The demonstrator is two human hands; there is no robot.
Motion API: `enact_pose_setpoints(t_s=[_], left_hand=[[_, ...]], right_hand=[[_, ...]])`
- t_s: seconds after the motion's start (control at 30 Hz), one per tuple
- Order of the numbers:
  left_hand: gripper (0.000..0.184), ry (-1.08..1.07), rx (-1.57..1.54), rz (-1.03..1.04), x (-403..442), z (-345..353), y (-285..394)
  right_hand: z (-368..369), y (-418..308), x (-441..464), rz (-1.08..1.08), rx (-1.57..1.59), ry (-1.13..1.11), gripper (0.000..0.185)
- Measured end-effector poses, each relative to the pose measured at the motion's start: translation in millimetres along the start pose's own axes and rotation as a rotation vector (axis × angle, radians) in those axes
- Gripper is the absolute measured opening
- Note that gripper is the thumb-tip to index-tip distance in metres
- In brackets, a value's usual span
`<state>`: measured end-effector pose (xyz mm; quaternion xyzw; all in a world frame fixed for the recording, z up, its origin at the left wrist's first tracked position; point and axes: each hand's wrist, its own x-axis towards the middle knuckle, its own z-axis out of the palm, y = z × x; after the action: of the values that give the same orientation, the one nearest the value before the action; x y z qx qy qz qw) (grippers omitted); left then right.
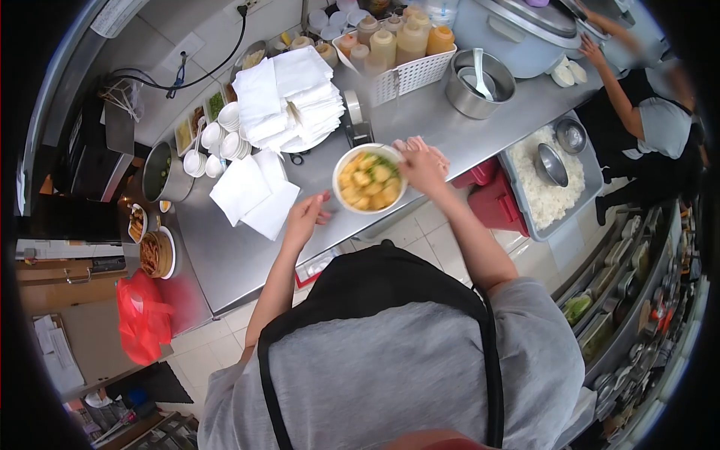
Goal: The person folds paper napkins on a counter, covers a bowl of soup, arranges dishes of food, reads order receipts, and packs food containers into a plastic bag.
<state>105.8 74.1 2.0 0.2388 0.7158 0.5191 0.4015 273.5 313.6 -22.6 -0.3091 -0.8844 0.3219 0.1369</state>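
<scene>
A white bowl (339, 171) filled with yellow-orange chunks and green garnish is held over the front edge of the steel counter. My right hand (424, 169) grips its right rim; pinkish blurred shapes beside the knuckles are hard to make out. Left of the bowl, my left hand (306, 219) is apart from it, its fingers loosely spread and holding nothing. White napkins (259, 196) lie on the counter just beyond that hand. Behind them rises a large stack of white napkins (289, 101).
Squeeze bottles (411, 41) fill a white basket (390, 86) at the back. A steel pot (480, 105) holds a white ladle. Small white cups (212, 135) and a pot (161, 176) stand left. A rice tub (525, 202) is right, near another person (637, 112).
</scene>
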Motion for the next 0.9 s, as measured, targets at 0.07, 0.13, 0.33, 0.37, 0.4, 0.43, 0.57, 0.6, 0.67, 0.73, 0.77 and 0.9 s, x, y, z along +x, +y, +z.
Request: enact_pose_setpoints(t_s=[0.07,0.13,0.33,0.37,0.4,0.43,0.57,0.6,0.67,0.73,0.77,0.9], left_hand=[[0.031,0.038,0.022,-0.056,3.9,0.0,-7.0],[0.033,0.071,0.050,-0.115,5.1,-7.1,-16.5],[0.029,0.107,0.196,0.005,11.3,-26.6,-26.3],[0.028,0.107,0.196,0.009,12.7,-26.4,-24.7],[0.027,0.109,0.197,0.008,12.7,-27.5,-24.0],[0.027,0.115,0.199,-0.008,11.2,-28.8,-24.7],[0.031,0.022,0.309,-0.030,19.4,-38.1,-16.1],[0.030,-0.021,0.414,-0.026,23.8,-39.3,-12.1],[0.028,0.026,0.641,0.176,35.3,-37.4,-3.8],[0.026,0.069,0.872,0.381,47.3,-27.4,4.2],[0.024,0.060,0.921,0.378,53.5,-18.5,8.6],[0.020,0.089,1.115,0.379,73.7,-0.4,3.8]], right_hand=[[33.2,-10.1,-1.5,-0.006,0.097,-0.054,0.024],[35.7,-21.3,-6.0,-0.003,0.200,-0.105,0.024],[10.4,73.5,16.3,-0.341,-0.799,0.081,0.059],[-3.1,86.9,29.3,-0.203,-0.693,0.101,0.061],[-11.8,95.9,42.3,-0.067,-0.582,0.115,0.064],[-8.1,104.7,52.5,-0.069,-0.573,0.100,0.064],[22.8,91.6,61.2,0.026,-0.409,0.387,0.061],[27.4,79.9,54.3,-0.098,-0.204,0.297,0.062],[37.2,52.9,40.3,-0.025,0.131,0.241,0.052],[46.0,23.4,39.0,0.058,0.463,0.181,0.044],[50.4,8.1,42.4,-0.085,0.549,0.087,0.035],[23.2,-50.8,36.7,-0.390,0.110,-0.302,0.017]])
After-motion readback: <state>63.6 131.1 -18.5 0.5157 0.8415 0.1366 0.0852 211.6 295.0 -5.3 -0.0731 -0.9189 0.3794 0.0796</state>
